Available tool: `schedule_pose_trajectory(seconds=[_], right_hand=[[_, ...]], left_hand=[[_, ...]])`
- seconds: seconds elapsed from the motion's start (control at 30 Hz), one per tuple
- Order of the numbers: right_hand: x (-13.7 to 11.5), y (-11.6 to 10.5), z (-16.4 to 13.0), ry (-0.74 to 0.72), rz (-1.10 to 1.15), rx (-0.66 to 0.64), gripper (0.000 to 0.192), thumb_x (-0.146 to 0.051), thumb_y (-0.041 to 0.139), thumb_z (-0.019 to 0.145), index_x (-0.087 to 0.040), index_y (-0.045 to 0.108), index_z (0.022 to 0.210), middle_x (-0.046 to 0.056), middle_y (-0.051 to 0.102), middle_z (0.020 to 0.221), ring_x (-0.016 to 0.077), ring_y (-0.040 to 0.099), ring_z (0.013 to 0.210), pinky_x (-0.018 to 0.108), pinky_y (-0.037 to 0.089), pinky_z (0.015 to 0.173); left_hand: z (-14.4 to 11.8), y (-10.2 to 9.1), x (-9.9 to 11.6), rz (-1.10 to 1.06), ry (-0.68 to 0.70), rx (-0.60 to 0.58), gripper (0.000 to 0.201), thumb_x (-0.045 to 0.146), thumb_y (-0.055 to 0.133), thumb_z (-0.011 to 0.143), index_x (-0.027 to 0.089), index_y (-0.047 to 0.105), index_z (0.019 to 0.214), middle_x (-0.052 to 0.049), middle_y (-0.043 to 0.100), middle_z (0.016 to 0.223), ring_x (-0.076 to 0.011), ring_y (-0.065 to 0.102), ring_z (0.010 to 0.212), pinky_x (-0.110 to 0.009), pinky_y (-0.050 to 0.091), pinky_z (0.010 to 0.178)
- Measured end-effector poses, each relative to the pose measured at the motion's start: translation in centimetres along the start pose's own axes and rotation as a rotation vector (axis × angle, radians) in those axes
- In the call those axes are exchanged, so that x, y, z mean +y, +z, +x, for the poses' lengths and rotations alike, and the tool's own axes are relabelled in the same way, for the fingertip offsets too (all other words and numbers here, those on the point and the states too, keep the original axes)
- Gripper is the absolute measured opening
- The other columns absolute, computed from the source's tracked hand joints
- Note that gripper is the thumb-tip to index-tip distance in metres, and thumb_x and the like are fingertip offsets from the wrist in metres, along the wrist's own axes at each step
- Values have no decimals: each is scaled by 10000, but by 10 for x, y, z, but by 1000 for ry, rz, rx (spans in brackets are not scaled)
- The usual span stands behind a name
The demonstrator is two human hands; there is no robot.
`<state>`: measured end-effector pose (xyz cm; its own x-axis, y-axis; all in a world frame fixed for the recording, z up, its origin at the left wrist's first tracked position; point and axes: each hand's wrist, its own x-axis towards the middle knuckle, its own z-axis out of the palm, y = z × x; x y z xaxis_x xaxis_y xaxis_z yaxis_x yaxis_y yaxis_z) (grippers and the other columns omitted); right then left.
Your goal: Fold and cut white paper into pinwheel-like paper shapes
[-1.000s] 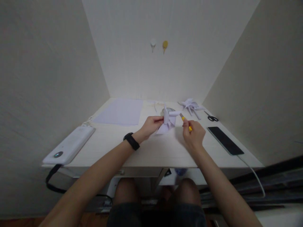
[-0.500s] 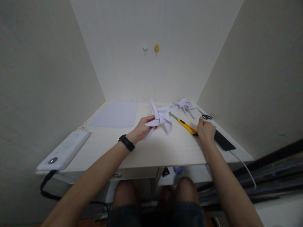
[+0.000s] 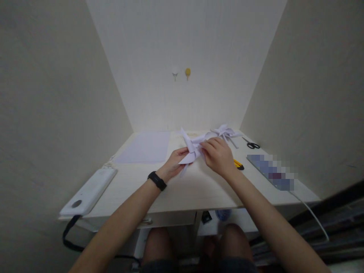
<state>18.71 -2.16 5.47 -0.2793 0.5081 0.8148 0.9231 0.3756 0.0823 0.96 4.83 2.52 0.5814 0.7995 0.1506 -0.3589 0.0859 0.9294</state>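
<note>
- The left hand (image 3: 174, 163) and the right hand (image 3: 217, 156) pinch a folded paper pinwheel (image 3: 191, 148) between their fingers, above the pale desk (image 3: 182, 185).
- A yellow cutter (image 3: 238, 164) lies just beside the right fingers; a paper sheet (image 3: 145, 151) lies beyond the left fingers.
- Plain walls (image 3: 57, 94) close the desk in.

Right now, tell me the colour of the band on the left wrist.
Black, seen in the head view: wristband, behind the left hand.
</note>
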Motion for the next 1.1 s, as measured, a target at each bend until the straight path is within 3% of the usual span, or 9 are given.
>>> schedule_pose_trajectory(seconds=[0.17, 0.37, 0.57, 0.7, 0.8, 1.1], right_hand=[[-2, 1, 14, -138, -159, -158, 171, -144, 545, 902, -188, 703, 856, 103, 686, 899, 262, 496, 903, 387, 320, 748], [-5, 1, 14, -139, -278, -239, 163, -100, 519, 896, -149, 665, 846, 126, 659, 849, 263, 502, 871, 381, 298, 735], [-11, 6, 9, 85, -90, -182, 179, -195, 497, 933, -150, 666, 900, 115, 687, 882, 249, 559, 854, 354, 357, 743], [-12, 11, 8, 224, 73, -103, 196, -205, 495, 932, -176, 672, 854, 81, 707, 845, 227, 596, 827, 325, 397, 741], [-16, 14, 10, 313, 53, -81, 171, -239, 538, 911, -184, 675, 823, 73, 710, 808, 230, 609, 804, 323, 399, 713], [-24, 12, 10, 304, -26, -102, 167, -281, 561, 917, -168, 676, 871, 100, 715, 888, 245, 613, 875, 334, 406, 760]], left_hand=[[0, 0, 1, 45, 2, 4, 410, 293, 868, 612, 119, 763, 968, -60, 691, 799, -86, 538, 587, -209, 404, 535], [1, 0, -1, 42, 29, -26, 391, 262, 867, 606, 131, 776, 962, -80, 732, 872, -125, 608, 710, -228, 439, 658], [3, -3, -4, -20, 60, -41, 373, 196, 848, 629, 145, 777, 991, -103, 742, 1017, -166, 650, 886, -292, 463, 871], [2, -2, -3, -28, 60, -50, 384, 183, 835, 637, 135, 771, 1012, -110, 743, 998, -180, 652, 897, -303, 462, 872], [2, -2, -4, -17, 62, -61, 354, 197, 828, 650, 125, 772, 992, -108, 743, 958, -186, 646, 874, -316, 460, 860], [2, -3, -5, -108, 48, -79, 333, 127, 820, 639, 114, 764, 967, -99, 735, 931, -161, 631, 813, -297, 446, 834]])
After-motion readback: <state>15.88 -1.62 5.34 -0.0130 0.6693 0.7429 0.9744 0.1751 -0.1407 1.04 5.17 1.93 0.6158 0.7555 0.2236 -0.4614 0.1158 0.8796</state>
